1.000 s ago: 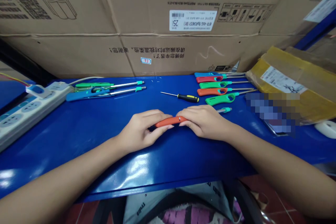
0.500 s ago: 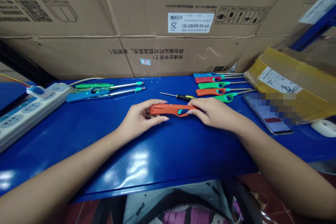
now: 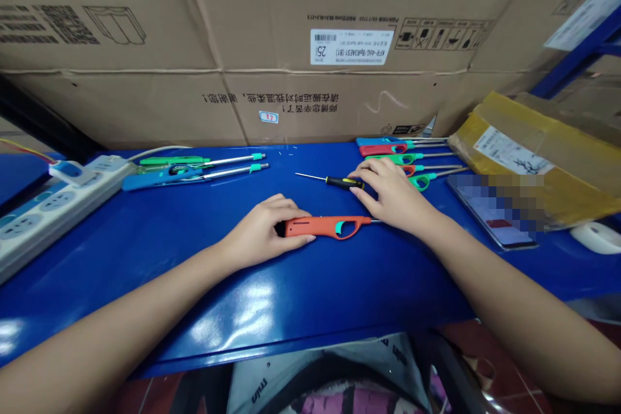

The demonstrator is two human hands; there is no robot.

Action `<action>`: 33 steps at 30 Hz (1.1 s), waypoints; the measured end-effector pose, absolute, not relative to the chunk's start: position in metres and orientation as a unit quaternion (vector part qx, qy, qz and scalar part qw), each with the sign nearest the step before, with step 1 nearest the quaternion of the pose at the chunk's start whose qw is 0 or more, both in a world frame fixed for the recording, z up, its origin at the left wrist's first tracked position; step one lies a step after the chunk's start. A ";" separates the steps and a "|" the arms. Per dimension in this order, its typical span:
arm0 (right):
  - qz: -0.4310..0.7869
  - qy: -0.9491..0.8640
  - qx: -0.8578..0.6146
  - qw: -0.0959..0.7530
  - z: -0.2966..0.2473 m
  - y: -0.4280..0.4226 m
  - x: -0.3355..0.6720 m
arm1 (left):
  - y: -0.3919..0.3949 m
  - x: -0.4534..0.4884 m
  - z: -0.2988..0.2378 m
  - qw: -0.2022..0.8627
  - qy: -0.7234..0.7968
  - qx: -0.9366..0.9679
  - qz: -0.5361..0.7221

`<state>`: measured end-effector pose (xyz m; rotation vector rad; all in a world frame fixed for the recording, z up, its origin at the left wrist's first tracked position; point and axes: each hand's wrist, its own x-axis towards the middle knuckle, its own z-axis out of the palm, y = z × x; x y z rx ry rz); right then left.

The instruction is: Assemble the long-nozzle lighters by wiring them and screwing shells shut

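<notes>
An orange long-nosed lighter [image 3: 323, 227] with a teal trigger lies on the blue table [image 3: 194, 252] in front of me. My left hand [image 3: 262, 231] is closed round its butt end and holds it down. My right hand [image 3: 391, 193] is off the lighter, just behind its nose. Its fingers are stretched out, and the fingertips touch the handle of a black and yellow screwdriver [image 3: 343, 182]. The lighter's metal nose is mostly hidden under my right hand.
Several coloured lighters [image 3: 388, 150] lie in a row at the back right; a green lighter [image 3: 174, 160] and a blue lighter [image 3: 162, 175] lie at the back left. A power strip [image 3: 48, 200] sits far left, a phone [image 3: 490, 210] and a taped parcel [image 3: 533, 149] right. Cardboard boxes [image 3: 291, 97] wall the back.
The orange lighter was turned over and laid flat with its trigger showing. My right hand let go of it and moved back to the screwdriver. My left hand kept hold.
</notes>
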<state>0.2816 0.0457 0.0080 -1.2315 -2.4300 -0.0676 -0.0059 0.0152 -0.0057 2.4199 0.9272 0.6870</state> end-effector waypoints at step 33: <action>0.077 -0.804 -0.496 0.320 0.017 0.078 0.233 | 0.001 -0.005 -0.002 0.220 0.322 0.884 0.259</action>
